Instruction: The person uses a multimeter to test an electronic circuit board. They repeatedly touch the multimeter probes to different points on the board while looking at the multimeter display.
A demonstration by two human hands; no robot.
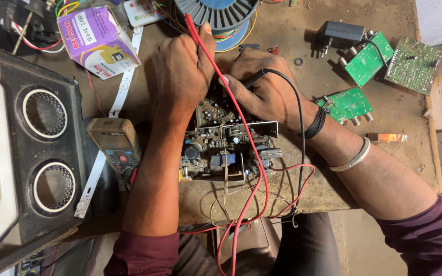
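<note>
At frame left lies a multimeter [114,143]. The left hand [182,69], fingers pinched round a red probe [196,31], and the right hand [262,84], pinching a black probe [254,78], meet over the centre circuit board [226,148].

Left hand [182,69] knuckles up, fingers curled in a closed grip, forearm running straight down the view. Right hand [262,84] just beside it, fingers pinched closed, forearm angling off lower right, maroon sleeves pushed up.
</note>
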